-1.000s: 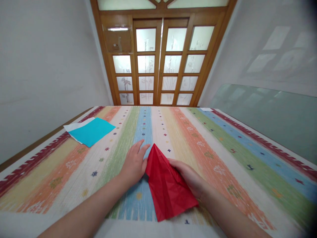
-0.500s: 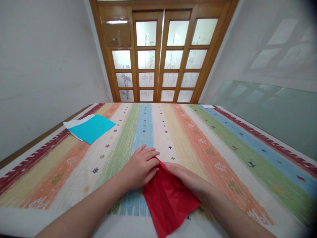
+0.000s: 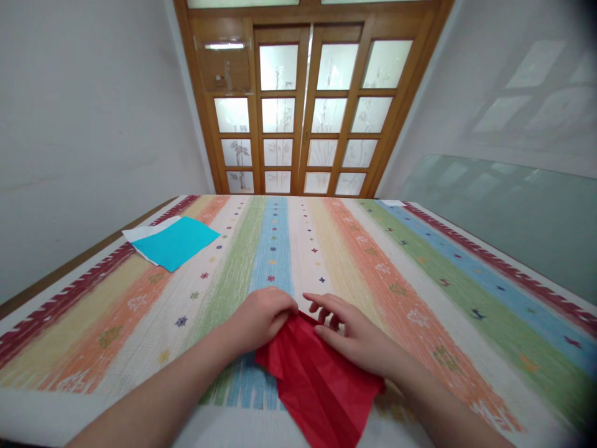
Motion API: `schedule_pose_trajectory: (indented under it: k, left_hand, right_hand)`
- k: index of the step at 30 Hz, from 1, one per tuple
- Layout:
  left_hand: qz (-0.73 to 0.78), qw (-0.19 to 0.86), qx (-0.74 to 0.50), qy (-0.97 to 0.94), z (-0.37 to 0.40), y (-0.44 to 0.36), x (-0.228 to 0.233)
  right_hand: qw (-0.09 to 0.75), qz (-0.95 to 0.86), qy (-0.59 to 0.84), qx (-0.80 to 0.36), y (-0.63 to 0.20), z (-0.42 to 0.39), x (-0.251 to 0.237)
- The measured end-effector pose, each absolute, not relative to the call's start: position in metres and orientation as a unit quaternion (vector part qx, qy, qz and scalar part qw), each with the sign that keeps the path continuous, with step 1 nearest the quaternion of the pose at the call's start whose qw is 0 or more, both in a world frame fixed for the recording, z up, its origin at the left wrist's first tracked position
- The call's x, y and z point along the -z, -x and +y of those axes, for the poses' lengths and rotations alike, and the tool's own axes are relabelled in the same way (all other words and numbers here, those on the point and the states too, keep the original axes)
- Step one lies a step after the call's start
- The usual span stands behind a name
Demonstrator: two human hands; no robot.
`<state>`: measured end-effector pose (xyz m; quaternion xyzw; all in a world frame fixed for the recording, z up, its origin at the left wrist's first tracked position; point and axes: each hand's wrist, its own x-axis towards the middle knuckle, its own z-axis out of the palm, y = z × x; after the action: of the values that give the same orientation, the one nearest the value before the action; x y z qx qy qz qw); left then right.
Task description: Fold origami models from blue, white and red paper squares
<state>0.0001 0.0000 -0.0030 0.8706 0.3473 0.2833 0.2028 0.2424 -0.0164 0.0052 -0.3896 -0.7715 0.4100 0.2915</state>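
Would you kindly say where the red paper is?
The red paper is bottom centre in the head view, pinched near its top by the left hand.

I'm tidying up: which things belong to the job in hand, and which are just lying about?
In the job:
red sheet, pinched by the left grip
right grip, at the sheet's edge

Apparently just lying about:
blue sheet
white sheet, partly under the blue

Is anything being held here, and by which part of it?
Yes: the left hand pinches a red sheet by its far end. The right hand, fingers loosely open, is at its right edge; whether it grips too cannot be told.
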Motion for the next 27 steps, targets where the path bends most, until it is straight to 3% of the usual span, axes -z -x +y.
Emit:
schedule_pose_trajectory:
  k: [3, 9, 22, 27]
  left_hand:
    - [0.355, 0.241, -0.294, -0.854, 0.000, -0.001, 0.004]
    - [0.356, 0.272, -0.309, -0.839, -0.001, -0.003, 0.005]
    - [0.355, 0.283, -0.293, -0.842, 0.000, -0.004, 0.011]
    - [0.359, 0.271, -0.279, -0.848, 0.001, -0.004, 0.014]
  right_hand:
    - [0.314, -0.831, 0.353, -0.292, -0.246, -0.017, -0.012]
    - [0.281, -0.865, 0.362, -0.202, -0.246, -0.016, -0.012]
    - [0.262, -0.877, 0.366, -0.168, -0.247, -0.014, -0.006]
    - [0.246, -0.858, 0.388, -0.231, -0.244, -0.015, -0.003]
